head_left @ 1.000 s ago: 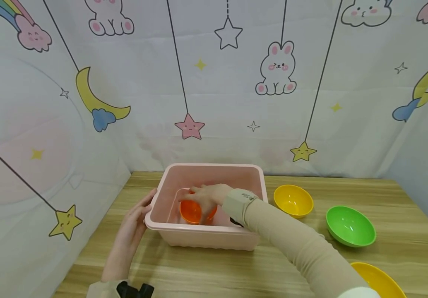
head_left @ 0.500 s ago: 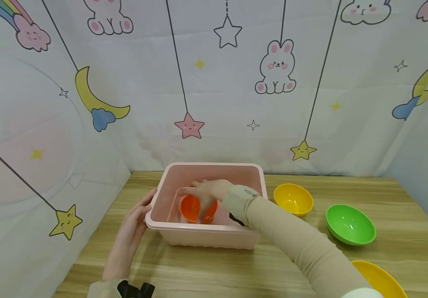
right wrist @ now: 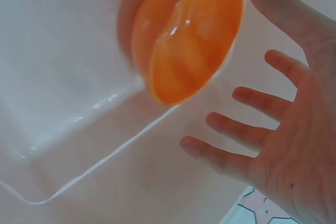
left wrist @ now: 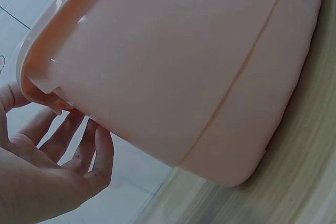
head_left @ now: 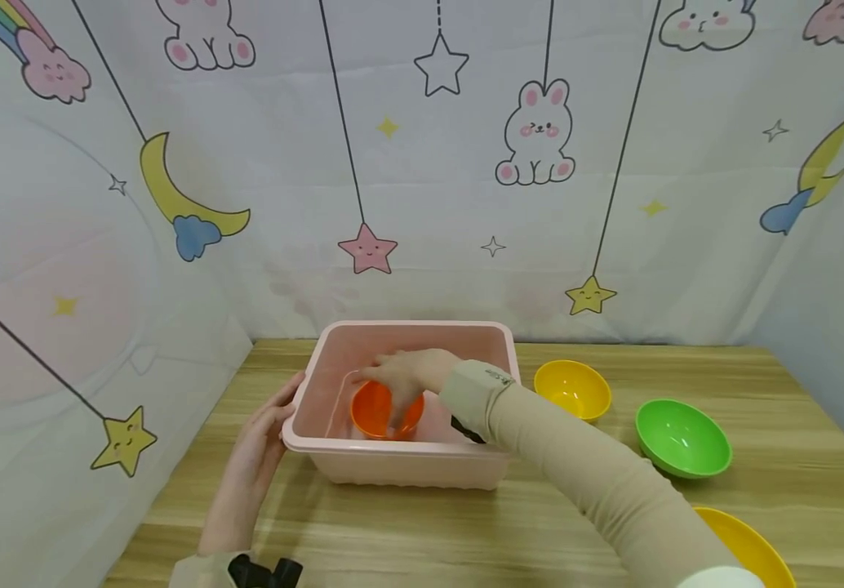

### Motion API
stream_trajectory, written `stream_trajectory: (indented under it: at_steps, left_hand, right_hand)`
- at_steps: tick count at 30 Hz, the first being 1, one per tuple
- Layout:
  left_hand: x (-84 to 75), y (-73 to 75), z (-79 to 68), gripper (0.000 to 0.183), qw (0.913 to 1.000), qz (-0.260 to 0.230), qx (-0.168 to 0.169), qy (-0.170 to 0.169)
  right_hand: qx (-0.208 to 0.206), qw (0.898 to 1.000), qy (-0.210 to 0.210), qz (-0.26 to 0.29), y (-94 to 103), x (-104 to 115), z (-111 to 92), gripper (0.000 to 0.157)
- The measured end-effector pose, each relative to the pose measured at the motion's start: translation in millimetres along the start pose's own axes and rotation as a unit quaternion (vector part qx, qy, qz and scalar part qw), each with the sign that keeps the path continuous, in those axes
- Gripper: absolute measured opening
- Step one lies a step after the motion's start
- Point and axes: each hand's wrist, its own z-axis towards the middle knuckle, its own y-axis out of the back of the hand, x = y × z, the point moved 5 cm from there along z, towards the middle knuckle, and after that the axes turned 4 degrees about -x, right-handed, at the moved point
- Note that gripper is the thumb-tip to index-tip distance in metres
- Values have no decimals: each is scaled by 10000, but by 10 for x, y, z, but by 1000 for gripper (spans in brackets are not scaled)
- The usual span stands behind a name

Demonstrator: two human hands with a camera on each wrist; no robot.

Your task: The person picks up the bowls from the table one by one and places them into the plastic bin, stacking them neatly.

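A pink plastic bin (head_left: pixel 407 469) stands on the table against the backdrop. My left hand (head_left: pixel 260 449) grips its left rim, and the left wrist view shows the fingers (left wrist: pixel 100 150) bent beneath the lip. Inside the bin lies an orange bowl (head_left: pixel 370 412), its mouth facing up in the head view. Over it reaches my right hand (head_left: pixel 403 380), partly covering the bowl. From the right wrist, the fingers (right wrist: pixel 226 158) are spread and fairly straight, apart from the bowl, while the thumb (right wrist: pixel 283 9) is right by its rim.
Right of the bin sit a yellow bowl (head_left: pixel 572 390) and a green bowl (head_left: pixel 682 437). Another yellow bowl (head_left: pixel 752 551) is partly hidden by the right sleeve (head_left: pixel 576 474) near the front. A patterned cloth (head_left: pixel 429 163) hangs behind the wooden table (head_left: pixel 393 539).
My right hand has risen slightly off the orange bowl, with its fingers spreading. The left hand keeps its place on the bin rim. The head view has shifted a little.
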Motion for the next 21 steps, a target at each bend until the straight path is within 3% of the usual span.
stream_trajectory:
  at_steps: [9, 21]
  left_hand:
    - [2, 5, -5, 53, 10000, -34, -16, -37]
    - [-6, 2, -16, 53, 10000, -67, -11, -52]
  right_hand:
    - [27, 9998, 67, -172, 130, 49, -79, 76]
    - [-54, 9997, 103, -225, 324, 99, -239, 66]
